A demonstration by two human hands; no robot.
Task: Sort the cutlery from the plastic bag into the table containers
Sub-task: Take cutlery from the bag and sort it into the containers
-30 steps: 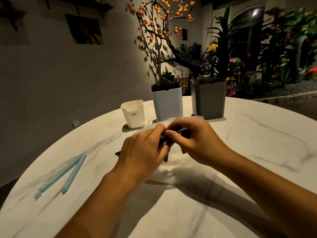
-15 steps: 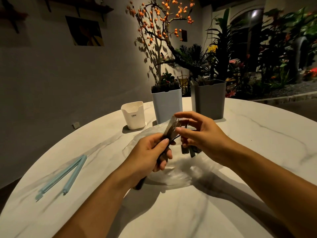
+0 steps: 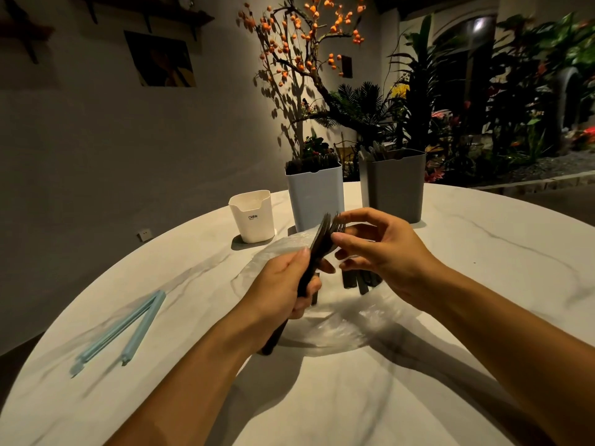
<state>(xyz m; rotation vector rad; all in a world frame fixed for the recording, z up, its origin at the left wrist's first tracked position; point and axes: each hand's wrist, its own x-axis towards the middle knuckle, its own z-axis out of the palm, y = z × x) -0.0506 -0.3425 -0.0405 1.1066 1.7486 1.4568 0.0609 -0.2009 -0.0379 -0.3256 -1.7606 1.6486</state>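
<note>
- Forks [image 3: 326, 235], dark and bunched, stand tines-up at the centre of the frame, their handles running down through the left hand [image 3: 283, 284], which is wrapped round the shafts in a closed fist.
- The right hand [image 3: 383, 252] sits just right of the tines, thumb and forefinger pinched on one fork head, the other fingers loosely curled; I judge the step to be peeling a single fork off the bunch.
- To do it well, keep the left fist firm low on the handles, and draw the chosen fork straight up along its own length so its tines do not snag the neighbours.
- More dark cutlery [image 3: 360, 280] lies on the clear plastic bag [image 3: 338, 329] below the right hand, at mid-frame; the handles show, but their type is hard to tell.
- Three containers wait above centre: a short white container [image 3: 252, 217] that looks empty from here, a pale blue container [image 3: 314, 194] with dark pieces showing at its rim, and a grey container [image 3: 391, 185] with greyish pieces.
- The dark pieces in the pale blue one look like the best match, though their shape is too dim to confirm; check before dropping.
- A light blue sealing clip [image 3: 122, 326] lies open at lower left on the marble table [image 3: 483, 252], well apart from the work.
</note>
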